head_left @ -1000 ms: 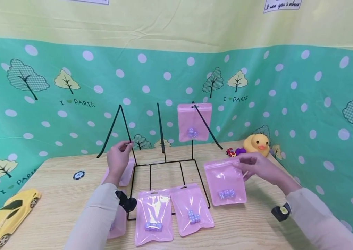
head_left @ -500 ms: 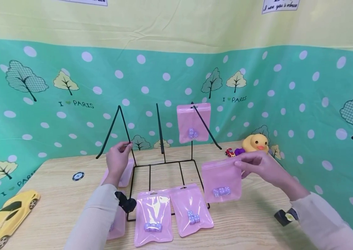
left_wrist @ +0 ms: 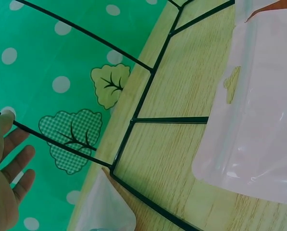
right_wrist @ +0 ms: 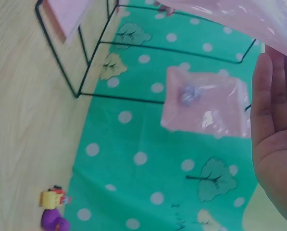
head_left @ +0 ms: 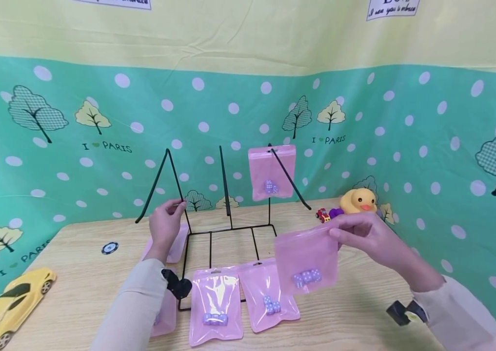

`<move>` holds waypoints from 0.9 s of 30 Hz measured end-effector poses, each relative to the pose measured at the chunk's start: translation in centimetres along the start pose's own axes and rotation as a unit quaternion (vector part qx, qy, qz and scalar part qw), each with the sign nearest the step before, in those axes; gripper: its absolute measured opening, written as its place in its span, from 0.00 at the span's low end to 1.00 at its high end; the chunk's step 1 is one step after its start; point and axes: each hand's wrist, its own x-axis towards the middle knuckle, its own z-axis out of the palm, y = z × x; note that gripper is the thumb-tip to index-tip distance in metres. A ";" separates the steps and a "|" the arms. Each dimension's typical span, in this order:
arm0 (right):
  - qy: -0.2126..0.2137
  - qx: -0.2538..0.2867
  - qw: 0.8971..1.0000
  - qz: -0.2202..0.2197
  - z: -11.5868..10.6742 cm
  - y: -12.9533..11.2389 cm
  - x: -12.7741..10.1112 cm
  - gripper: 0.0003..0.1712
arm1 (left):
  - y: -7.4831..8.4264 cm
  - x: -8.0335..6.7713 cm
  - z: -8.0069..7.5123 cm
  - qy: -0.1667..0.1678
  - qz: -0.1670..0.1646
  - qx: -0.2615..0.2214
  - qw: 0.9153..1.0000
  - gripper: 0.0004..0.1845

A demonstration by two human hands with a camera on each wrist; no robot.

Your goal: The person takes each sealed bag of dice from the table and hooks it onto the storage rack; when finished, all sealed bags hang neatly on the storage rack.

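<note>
L bare hand (head_left: 166,225) held up, fwd; thumb & index pinched tog., other fingers (left_wrist: 19,162) loosely bent, spaced apart. R bare hand (head_left: 369,239) held up, directed twd L; thumb opposed to fingers in pinch. Both forearms (head_left: 127,309) extended fwd, covered to nr wrists (head_left: 158,251) by long off-white cloth sleeves (head_left: 463,314).
</note>
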 end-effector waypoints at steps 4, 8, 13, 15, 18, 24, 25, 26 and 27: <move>0.016 0.009 0.999 -0.035 0.4 -0.5 0.2 0.22 | 0.0 -0.1 0.0 0.001 0.001 -0.003 1.000 0.16; 0.036 0.021 0.998 -0.045 0.5 -0.9 0.4 0.23 | 0.1 -0.1 0.0 -0.002 -0.001 -0.006 1.000 0.16; 0.059 0.029 0.997 -0.040 0.6 -1.2 0.6 0.23 | 0.1 -0.1 -0.1 -0.004 -0.002 -0.004 1.000 0.16; 0.066 0.032 0.997 -0.039 0.6 -1.2 0.7 0.23 | 0.1 -0.1 -0.1 -0.005 -0.002 -0.004 1.000 0.16; 0.076 0.039 0.996 -0.034 0.7 -1.3 0.8 0.21 | 0.1 -0.2 -0.1 -0.007 -0.004 -0.005 1.000 0.17; 0.083 0.057 0.995 -0.014 1.0 -1.1 0.9 0.20 | 0.1 -0.2 -0.1 -0.004 0.002 -0.005 1.000 0.16; 0.081 0.060 0.995 -0.010 1.0 -1.1 1.0 0.20 | 0.2 -0.2 -0.1 -0.003 0.002 -0.004 1.000 0.16; 0.079 0.063 0.995 -0.007 1.0 -1.1 1.1 0.20 | 0.2 -0.2 -0.2 -0.003 0.002 -0.005 1.000 0.16; 0.077 0.066 0.995 -0.003 1.0 -1.0 1.1 0.19 | 0.2 -0.2 -0.2 -0.003 0.001 -0.005 1.000 0.16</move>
